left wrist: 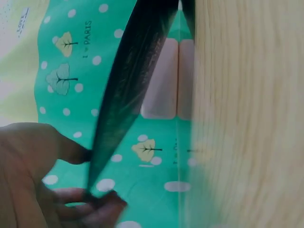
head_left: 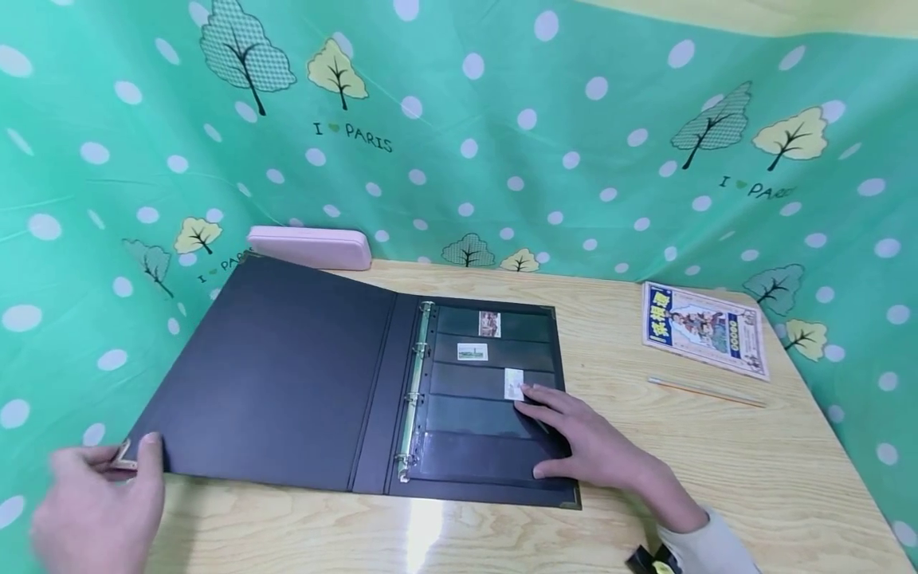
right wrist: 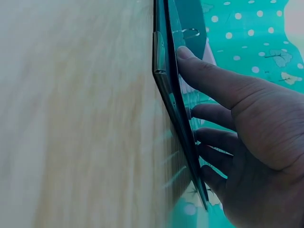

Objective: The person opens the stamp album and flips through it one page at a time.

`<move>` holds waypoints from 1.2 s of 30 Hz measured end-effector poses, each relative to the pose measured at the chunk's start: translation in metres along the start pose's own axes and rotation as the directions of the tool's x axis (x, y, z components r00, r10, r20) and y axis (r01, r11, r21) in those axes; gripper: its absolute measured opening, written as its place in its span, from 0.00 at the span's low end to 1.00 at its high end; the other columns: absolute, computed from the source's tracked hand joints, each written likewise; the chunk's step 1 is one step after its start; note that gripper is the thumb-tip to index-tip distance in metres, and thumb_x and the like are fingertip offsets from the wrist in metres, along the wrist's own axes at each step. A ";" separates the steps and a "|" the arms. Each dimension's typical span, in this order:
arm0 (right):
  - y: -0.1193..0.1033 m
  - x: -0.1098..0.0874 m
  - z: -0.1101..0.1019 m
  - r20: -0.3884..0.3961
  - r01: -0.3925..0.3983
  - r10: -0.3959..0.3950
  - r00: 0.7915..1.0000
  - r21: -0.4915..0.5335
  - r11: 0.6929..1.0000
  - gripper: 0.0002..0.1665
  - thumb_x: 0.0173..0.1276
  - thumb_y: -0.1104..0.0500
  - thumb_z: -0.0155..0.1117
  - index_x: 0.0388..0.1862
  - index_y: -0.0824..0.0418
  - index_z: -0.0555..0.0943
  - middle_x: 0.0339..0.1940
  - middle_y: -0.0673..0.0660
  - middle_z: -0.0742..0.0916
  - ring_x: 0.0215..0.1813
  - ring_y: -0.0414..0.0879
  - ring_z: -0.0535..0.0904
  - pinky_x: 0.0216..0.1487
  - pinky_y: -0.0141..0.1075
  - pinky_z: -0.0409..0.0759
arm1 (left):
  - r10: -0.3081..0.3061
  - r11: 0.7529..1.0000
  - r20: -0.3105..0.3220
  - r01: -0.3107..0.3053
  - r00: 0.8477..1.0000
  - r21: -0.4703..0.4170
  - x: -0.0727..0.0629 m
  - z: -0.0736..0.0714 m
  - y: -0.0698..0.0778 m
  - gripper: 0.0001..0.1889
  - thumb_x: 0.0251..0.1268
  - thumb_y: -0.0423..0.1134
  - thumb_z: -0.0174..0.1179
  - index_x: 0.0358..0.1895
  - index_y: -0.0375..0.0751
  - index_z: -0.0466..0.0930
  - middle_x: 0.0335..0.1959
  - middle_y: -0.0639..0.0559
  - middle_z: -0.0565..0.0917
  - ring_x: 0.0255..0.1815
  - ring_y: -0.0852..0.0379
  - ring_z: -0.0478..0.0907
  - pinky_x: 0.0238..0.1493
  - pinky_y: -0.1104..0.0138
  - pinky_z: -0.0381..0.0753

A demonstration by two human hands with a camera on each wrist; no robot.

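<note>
A black ring-bound stamp album (head_left: 265,375) lies opened out on the table. Its left cover is tilted up from the tabletop, and my left hand (head_left: 100,502) pinches that cover's near corner, thumb on the inner face and fingers beneath. In the left wrist view the cover (left wrist: 123,90) appears edge-on between thumb and fingers. My right hand (head_left: 591,438) rests on the right edge of the pocket page (head_left: 473,454), fingers spread and slightly bent. Three small stamps sit in the upper pockets: a brownish stamp (head_left: 490,324), a greenish stamp (head_left: 472,351) and a pale stamp (head_left: 513,384) by my fingertips.
Behind the album's left cover stands a pink case (head_left: 311,249) against the dotted green cloth (head_left: 459,159). A printed booklet (head_left: 706,328) lies at the back right, with a thin pencil-like stick (head_left: 706,392) in front of it.
</note>
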State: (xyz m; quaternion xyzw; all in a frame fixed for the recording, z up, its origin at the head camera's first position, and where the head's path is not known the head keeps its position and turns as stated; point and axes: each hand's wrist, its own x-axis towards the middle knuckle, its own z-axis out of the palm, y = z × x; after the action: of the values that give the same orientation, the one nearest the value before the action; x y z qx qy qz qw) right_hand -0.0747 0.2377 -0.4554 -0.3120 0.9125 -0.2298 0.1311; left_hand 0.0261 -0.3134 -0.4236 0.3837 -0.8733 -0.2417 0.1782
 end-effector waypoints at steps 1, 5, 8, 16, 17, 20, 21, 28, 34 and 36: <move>0.001 -0.001 -0.001 0.005 -0.008 0.008 1.000 0.006 1.000 0.53 0.67 0.39 0.84 0.86 0.51 0.73 0.90 0.56 0.67 0.88 0.64 0.63 0.79 0.67 0.70 | 0.021 0.998 0.037 -0.023 0.999 0.052 0.002 0.000 -0.003 0.25 0.79 0.55 0.59 0.51 0.31 0.74 0.28 0.44 0.85 0.27 0.45 0.82 0.27 0.57 0.68; 0.003 -0.004 -0.002 0.013 -0.028 0.028 1.000 0.015 0.999 0.53 0.65 0.42 0.86 0.86 0.50 0.74 0.90 0.55 0.67 0.88 0.64 0.62 0.79 0.67 0.70 | 0.121 0.969 0.124 -0.144 0.985 0.200 0.004 0.006 -0.010 0.27 0.77 0.51 0.66 0.49 0.23 0.76 0.41 0.21 0.79 0.37 0.22 0.79 0.30 0.40 0.77; 0.004 -0.004 -0.003 0.010 -0.021 0.021 1.000 0.011 1.000 0.54 0.65 0.42 0.87 0.86 0.50 0.74 0.90 0.55 0.67 0.88 0.65 0.63 0.79 0.67 0.69 | 0.184 0.933 0.182 -0.230 0.966 0.276 0.004 0.009 -0.013 0.28 0.74 0.48 0.71 0.48 0.18 0.79 0.48 0.17 0.79 0.46 0.19 0.80 0.42 0.34 0.81; 0.007 -0.004 -0.002 0.008 -0.014 0.014 1.000 0.012 1.000 0.54 0.64 0.41 0.87 0.86 0.50 0.74 0.90 0.56 0.67 0.88 0.65 0.62 0.79 0.68 0.69 | 0.158 0.877 0.491 -0.350 0.857 0.329 0.009 0.020 -0.009 0.37 0.83 0.57 0.62 0.56 0.14 0.84 0.63 0.14 0.78 0.62 0.14 0.76 0.60 0.31 0.79; 0.008 -0.004 -0.002 0.008 -0.014 0.014 1.000 0.011 1.000 0.54 0.64 0.41 0.87 0.86 0.50 0.74 0.90 0.56 0.67 0.88 0.65 0.63 0.79 0.68 0.69 | 0.181 0.867 0.498 -0.377 0.848 0.326 0.008 0.021 -0.008 0.37 0.83 0.56 0.62 0.54 0.12 0.83 0.61 0.13 0.79 0.60 0.14 0.77 0.59 0.30 0.80; 0.008 -0.004 -0.002 0.006 -0.011 0.011 1.000 0.015 1.000 0.54 0.64 0.41 0.87 0.86 0.50 0.74 0.90 0.56 0.67 0.88 0.65 0.63 0.78 0.68 0.69 | 0.252 0.840 0.499 -0.444 0.829 0.313 0.006 0.022 -0.004 0.36 0.82 0.54 0.64 0.49 0.10 0.83 0.54 0.14 0.82 0.55 0.14 0.80 0.54 0.31 0.82; 0.008 -0.004 -0.001 0.004 -0.009 0.009 1.000 0.014 1.000 0.54 0.64 0.41 0.87 0.86 0.50 0.74 0.90 0.56 0.68 0.88 0.65 0.63 0.78 0.68 0.70 | 0.266 0.832 0.496 -0.457 0.826 0.315 0.005 0.023 -0.002 0.36 0.81 0.54 0.65 0.47 0.10 0.82 0.51 0.15 0.82 0.53 0.15 0.81 0.52 0.31 0.83; 0.009 -0.003 -0.001 -0.007 0.014 -0.014 1.000 0.001 1.000 0.55 0.63 0.40 0.87 0.86 0.50 0.74 0.90 0.56 0.68 0.88 0.64 0.63 0.78 0.68 0.69 | 0.356 0.826 0.384 -0.479 0.852 0.296 -0.012 0.032 0.013 0.41 0.77 0.55 0.69 0.62 0.10 0.75 0.59 0.08 0.74 0.57 0.09 0.74 0.56 0.25 0.78; 0.010 -0.003 -0.001 -0.014 0.017 -0.017 1.000 0.003 1.000 0.55 0.63 0.39 0.87 0.85 0.51 0.75 0.90 0.57 0.68 0.87 0.65 0.63 0.78 0.70 0.68 | 0.510 0.741 0.429 -0.634 0.746 0.220 -0.024 0.043 0.036 0.44 0.75 0.57 0.71 0.69 0.13 0.73 0.67 0.05 0.68 0.63 0.06 0.69 0.53 0.21 0.77; 0.010 -0.003 -0.001 -0.015 0.019 -0.019 1.000 0.003 1.000 0.55 0.63 0.39 0.87 0.85 0.51 0.75 0.90 0.57 0.68 0.87 0.65 0.63 0.78 0.70 0.68 | 0.535 0.710 0.472 -0.675 0.701 0.199 -0.029 0.049 0.046 0.44 0.76 0.59 0.70 0.71 0.16 0.74 0.70 0.07 0.67 0.66 0.06 0.68 0.53 0.21 0.78</move>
State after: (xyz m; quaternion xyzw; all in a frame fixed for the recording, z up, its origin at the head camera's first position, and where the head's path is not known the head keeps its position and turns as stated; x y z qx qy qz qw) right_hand -0.0786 0.2471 -0.4592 -0.3186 0.9101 -0.2350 0.1226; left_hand -0.0064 -0.2499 -0.4413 0.0403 -0.9964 -0.0748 0.0034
